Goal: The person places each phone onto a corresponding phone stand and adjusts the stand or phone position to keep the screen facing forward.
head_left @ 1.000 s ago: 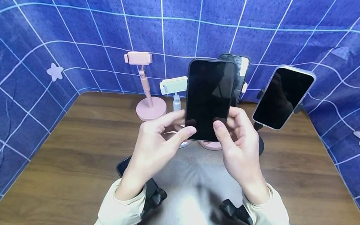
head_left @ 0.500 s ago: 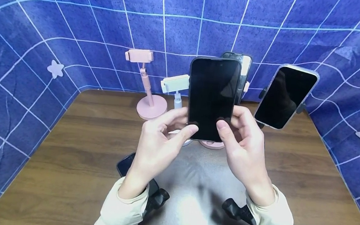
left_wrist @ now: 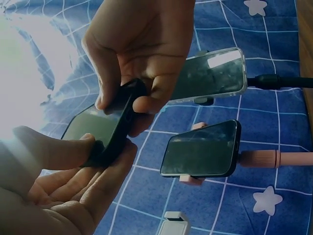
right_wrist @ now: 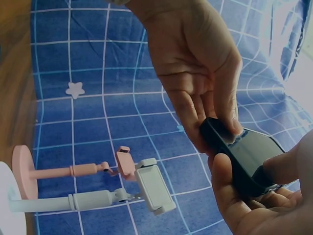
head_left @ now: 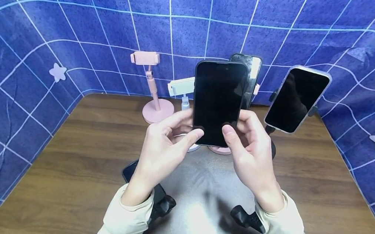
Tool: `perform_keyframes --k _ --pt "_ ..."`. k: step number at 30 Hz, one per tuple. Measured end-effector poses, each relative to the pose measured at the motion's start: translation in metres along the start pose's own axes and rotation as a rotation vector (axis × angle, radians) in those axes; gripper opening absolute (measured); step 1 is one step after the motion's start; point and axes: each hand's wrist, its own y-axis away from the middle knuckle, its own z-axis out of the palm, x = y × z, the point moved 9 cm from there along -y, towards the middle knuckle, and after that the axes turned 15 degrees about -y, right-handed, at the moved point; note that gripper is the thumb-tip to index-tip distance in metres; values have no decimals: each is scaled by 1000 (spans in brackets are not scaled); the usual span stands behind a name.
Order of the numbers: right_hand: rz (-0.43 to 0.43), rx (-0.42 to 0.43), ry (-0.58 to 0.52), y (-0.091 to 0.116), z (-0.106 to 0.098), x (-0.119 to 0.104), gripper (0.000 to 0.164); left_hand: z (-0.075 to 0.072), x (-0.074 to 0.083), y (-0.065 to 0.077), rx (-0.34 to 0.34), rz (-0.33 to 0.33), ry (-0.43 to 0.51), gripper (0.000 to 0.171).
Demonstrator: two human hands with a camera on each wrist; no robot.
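held phone (head_left: 219,103) — black slab, rounded corners, glossy dark face, thick dark rim; raised upright above the table between both hands, in front of the stands. pink stand (head_left: 158,111): smooth matte round base, slim stem, small rectangular clamp on top. white stand (head_left: 181,87): same pattern, pale, partly hidden behind the held phone. second phone (head_left: 253,69): dark, glossy, gripped by the clamp of a second pink stand (left_wrist: 261,158) with a ribbed collar. third phone (head_left: 297,98): dark screen, clear-edged case, tilted in a black stand (head_left: 273,149). fourth phone (head_left: 130,169): dark, lying on the table, partly covered by the left forearm. table (head_left: 98,142): brown wood grain, bright glare near the front. cloth (head_left: 95,60): blue, creased, pale grid lines and stars.

left hand (head_left: 163,141): fingers bent behind the held phone's lower left edge, thumb pressed on its front — a narrow pinch. right hand (head_left: 254,152): matching pinch at the lower right, thumb on the glass, fingers curled behind. cream sleeves (head_left: 128,216): soft, gathered at the wrists.
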Motion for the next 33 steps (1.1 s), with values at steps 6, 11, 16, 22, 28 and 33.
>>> perform_keyframes --k 6,11,16,22,28,33 --pt "-10 28 25 -2 -3 -1 20 4 6 -1 -20 21 60 39" --pt "19 37 14 -2 -3 2 19 4 8 1 7 45 49 41" --pt "21 21 -39 -1 -2 3 28 4 8 3 39 60 50 40" --pt "9 13 -66 -3 -4 -1 44 8 6 0 29 64 98 38" --pt "27 -7 -68 -5 -2 6 43 5 4 1 49 50 126 37" --pt "30 -17 -85 -6 1 9 41 1 2 0 69 44 133 36"
